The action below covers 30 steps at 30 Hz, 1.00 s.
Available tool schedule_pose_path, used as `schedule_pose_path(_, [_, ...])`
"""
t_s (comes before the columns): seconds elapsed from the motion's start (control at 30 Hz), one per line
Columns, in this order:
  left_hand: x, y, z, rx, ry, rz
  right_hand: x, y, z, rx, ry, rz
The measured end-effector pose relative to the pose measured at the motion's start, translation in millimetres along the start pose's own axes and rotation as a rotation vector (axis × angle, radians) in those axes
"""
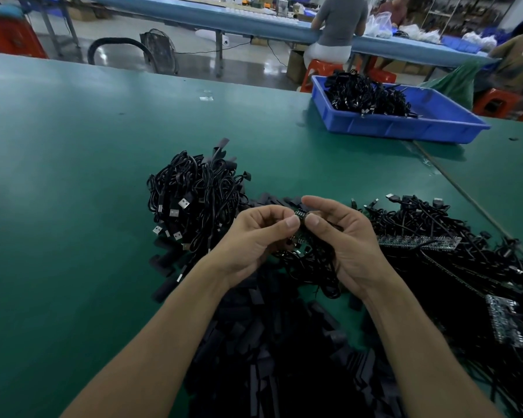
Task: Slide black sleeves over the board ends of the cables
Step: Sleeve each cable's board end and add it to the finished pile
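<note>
Over the green table (73, 176), the left hand (254, 236) and the right hand (341, 239) meet at the middle of the view. Each grip is pressed together on the same small board end (301, 217), thumb and forefinger pinching it from either side. The rest of that cable (311, 267) hangs in black loops below and between the palms. Whether a sleeve sits on the board end cannot be told, as the fingers cover much of it. At 6 o'clock from the hands a heap of black sleeves (284, 357) covers the near table, spreading under both forearms. At 10 o'clock lies a bundle of cables (194, 200) with silver USB plugs showing. At 3 o'clock is a wider tangle of cables (465, 267) with strips of boards (420, 242) among them. At 1 o'clock, well apart, a blue tray (405, 128) holds more black cables. Beyond it, at 12 to 1 o'clock, people sit at a far blue bench (194, 13).
</note>
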<state>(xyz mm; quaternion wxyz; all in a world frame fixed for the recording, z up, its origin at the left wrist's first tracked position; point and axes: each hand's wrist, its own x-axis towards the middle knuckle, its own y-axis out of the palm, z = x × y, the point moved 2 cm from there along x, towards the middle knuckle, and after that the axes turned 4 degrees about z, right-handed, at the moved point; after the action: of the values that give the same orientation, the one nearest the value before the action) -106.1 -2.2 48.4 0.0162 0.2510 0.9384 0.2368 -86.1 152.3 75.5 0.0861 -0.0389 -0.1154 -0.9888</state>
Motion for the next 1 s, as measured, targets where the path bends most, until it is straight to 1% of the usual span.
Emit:
schedule_pose_path(0.23, [1.5, 3.6, 3.2, -0.115, -0.035, 0.03, -1.4, 2.1, 1.6, 0.079, 0.035, 0.036])
schedule_pose_path(0.3, [1.2, 6.1, 3.2, -0.14, -0.02, 0.032, -0.9, 4.1, 2.3, 0.081, 0.032, 0.033])
schedule_pose_path(0.4, [1.0, 6.4, -1.3, -0.179, 0.063, -0.028, 3.1, 3.1, 8.0, 0.027, -0.03, -0.031])
schedule_pose_path(0.47, [0.7, 4.6, -8.3, -0.246, 0.132, -0.061, 6.8, -5.1, 12.9, 0.071, -0.072, -0.131])
schedule_pose_path(0.5, [-0.4, 3.8, -13.0, -0.287, 0.163, -0.063, 8.6, -10.8, 15.1, 0.068, -0.09, -0.208])
schedule_pose_path(0.53, [-2.2, 3.5, -19.4, -0.322, 0.194, -0.059, 9.9, -17.6, 16.9, 0.013, -0.103, -0.303])
schedule_pose_path(0.63, [-9.4, 3.8, -44.5, -0.344, 0.309, -0.077, 8.2, -36.9, 22.3, -0.295, -0.117, -0.579])
schedule_pose_path(0.7, [-15.7, 1.7, -64.8, -0.326, 0.387, -0.104, 2.8, -45.4, 27.3, -0.488, -0.133, -0.706])
schedule_pose_path(0.73, [-18.7, 0.7, -74.5, -0.314, 0.411, -0.109, -0.5, -47.4, 30.5, -0.615, -0.14, -0.725])
schedule_pose_path(0.77, [-21.0, -0.2, -83.2, -0.292, 0.42, -0.113, -2.8, -47.5, 33.7, -0.777, -0.134, -0.708])
schedule_pose_path(0.83, [-25.1, -1.7, -94.1, -0.198, 0.403, -0.13, -4.8, -43.4, 37.0, -1.169, -0.064, -0.623])
schedule_pose_path(0.87, [-27.0, -2.6, -96.2, -0.134, 0.383, -0.144, -5.3, -40.1, 37.1, -1.357, -0.015, -0.604])
schedule_pose_path(0.9, [-29.0, -3.6, -96.4, -0.059, 0.359, -0.161, -6.0, -35.0, 37.5, -1.493, 0.014, -0.605])
schedule_pose_path(0.97, [-30.7, -6.3, -93.5, 0.11, 0.296, -0.207, -6.5, -19.4, 38.5, -1.601, -0.029, -0.578])
schedule_pose_path(1.0, [-30.3, -8.4, -90.7, 0.193, 0.26, -0.233, -5.7, -10.1, 37.9, -1.606, -0.076, -0.505])
